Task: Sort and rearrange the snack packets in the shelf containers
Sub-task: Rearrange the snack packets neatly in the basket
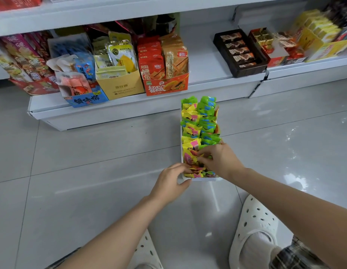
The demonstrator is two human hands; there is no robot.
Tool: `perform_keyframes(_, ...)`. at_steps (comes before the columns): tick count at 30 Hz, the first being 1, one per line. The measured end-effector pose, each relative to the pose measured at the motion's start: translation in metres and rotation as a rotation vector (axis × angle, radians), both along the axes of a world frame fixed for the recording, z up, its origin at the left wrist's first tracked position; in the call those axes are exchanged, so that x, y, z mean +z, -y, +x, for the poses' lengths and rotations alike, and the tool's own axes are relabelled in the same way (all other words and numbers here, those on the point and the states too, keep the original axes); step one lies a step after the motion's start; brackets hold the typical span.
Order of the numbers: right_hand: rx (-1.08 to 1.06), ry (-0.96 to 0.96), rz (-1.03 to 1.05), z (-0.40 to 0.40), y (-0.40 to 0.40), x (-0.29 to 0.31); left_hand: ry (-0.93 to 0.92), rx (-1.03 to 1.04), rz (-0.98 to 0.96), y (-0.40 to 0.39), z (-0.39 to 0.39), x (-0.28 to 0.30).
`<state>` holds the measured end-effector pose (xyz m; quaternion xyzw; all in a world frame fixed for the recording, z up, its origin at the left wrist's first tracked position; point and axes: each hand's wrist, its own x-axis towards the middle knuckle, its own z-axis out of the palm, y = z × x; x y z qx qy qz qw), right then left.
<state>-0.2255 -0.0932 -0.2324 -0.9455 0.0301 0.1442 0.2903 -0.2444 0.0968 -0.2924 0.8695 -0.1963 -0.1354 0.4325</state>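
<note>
While the long white tray of snack packets is sitting on the tiled floor straight ahead of the person, its long axis is running away from them toward the bottom shelf, so the near end is lying right under both hands. The left hand is curling round the tray's near-left corner, steadying it, while the right hand is reaching in from the right, its fingers pinching among the yellow-and-pink packets at the near end; it looks the better placed to do the sorting. Inside, the yellow packets are standing mostly in the left row and the green-and-blue ones in the right; their print is too small to read. On the shelf behind, a blue display box is showing large Chinese characters, the tan carton is carrying faint print, and the orange box is reading "红心番木瓜", with a papaya picture.
</note>
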Motion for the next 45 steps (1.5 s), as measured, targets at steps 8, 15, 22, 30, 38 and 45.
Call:
perform_keyframes(8,0.038,0.067,-0.362,0.002,-0.029,-0.018,-0.036,-0.039,-0.043,-0.001,-0.005,0.003)
perform_keyframes(15,0.269,0.206,0.048,-0.012,0.022,0.025,-0.073,-0.08,0.089,-0.005,-0.004,0.004)
perform_keyframes(22,-0.198,0.124,0.47,0.011,0.049,0.132,-0.277,-0.16,0.26,-0.003,0.0,0.037)
perform_keyframes(30,-0.334,0.219,0.646,-0.019,0.043,0.228,-0.54,0.038,0.027,-0.003,0.004,0.143)
perform_keyframes(38,-0.406,0.125,0.838,-0.029,0.02,0.241,-0.515,0.005,-0.325,-0.011,-0.032,0.227)
perform_keyframes(45,-0.413,0.422,0.528,-0.018,0.025,0.233,-0.569,0.272,-0.574,-0.006,-0.041,0.229)
